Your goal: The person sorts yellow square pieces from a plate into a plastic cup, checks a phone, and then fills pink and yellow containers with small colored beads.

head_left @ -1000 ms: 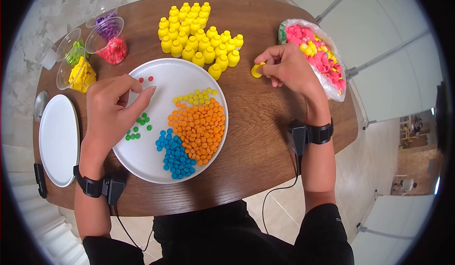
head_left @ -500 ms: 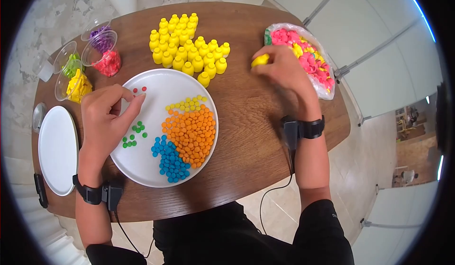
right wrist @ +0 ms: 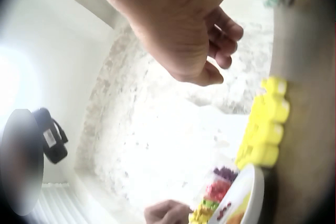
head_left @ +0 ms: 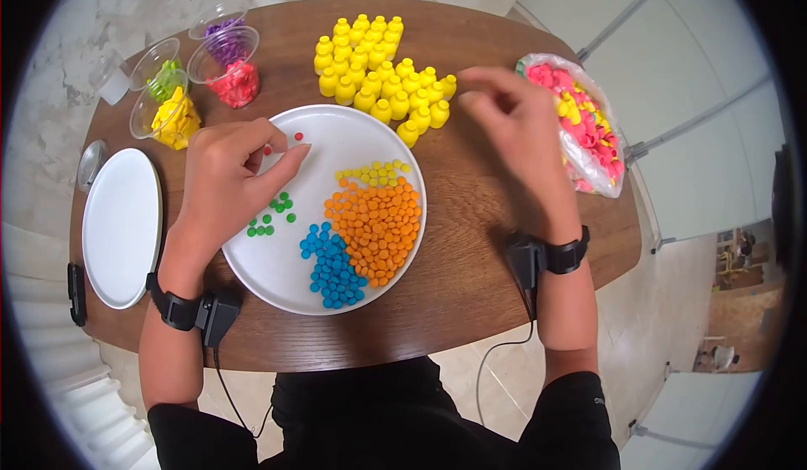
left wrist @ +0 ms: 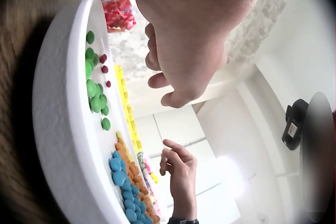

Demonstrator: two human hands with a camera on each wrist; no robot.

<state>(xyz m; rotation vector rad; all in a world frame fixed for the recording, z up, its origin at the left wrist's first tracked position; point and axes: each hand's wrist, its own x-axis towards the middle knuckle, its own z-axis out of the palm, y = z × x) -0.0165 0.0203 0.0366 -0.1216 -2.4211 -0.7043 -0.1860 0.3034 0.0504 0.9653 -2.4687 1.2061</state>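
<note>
My left hand (head_left: pixel 231 171) hovers over the left side of a white plate (head_left: pixel 294 298), fingers loosely bent and holding nothing. Small red candies (head_left: pixel 298 136) lie by its fingertips, and green ones (head_left: pixel 284 203) lie below them. Orange candies (head_left: pixel 378 226), blue candies (head_left: pixel 332 272) and yellow candies (head_left: pixel 374 172) are grouped on the plate's right half. On the right, my right hand (head_left: pixel 525 129) is raised beside a block of small yellow bottles (head_left: pixel 391 87), its fingers apart and blurred. Nothing shows between its fingers in the right wrist view.
A plastic bag (head_left: pixel 598 176) of pink and yellow pieces lies at the right. Clear cups hold yellow pieces (head_left: pixel 175 121), red pieces (head_left: pixel 235 87), green pieces (head_left: pixel 166 81) and purple pieces (head_left: pixel 225 45) at the back left. An oval white plate (head_left: pixel 123 230) lies left.
The yellow piece held in my right hand earlier no longer shows there, and its fingers have spread apart. My left hand stays over the plate in much the same pose.
</note>
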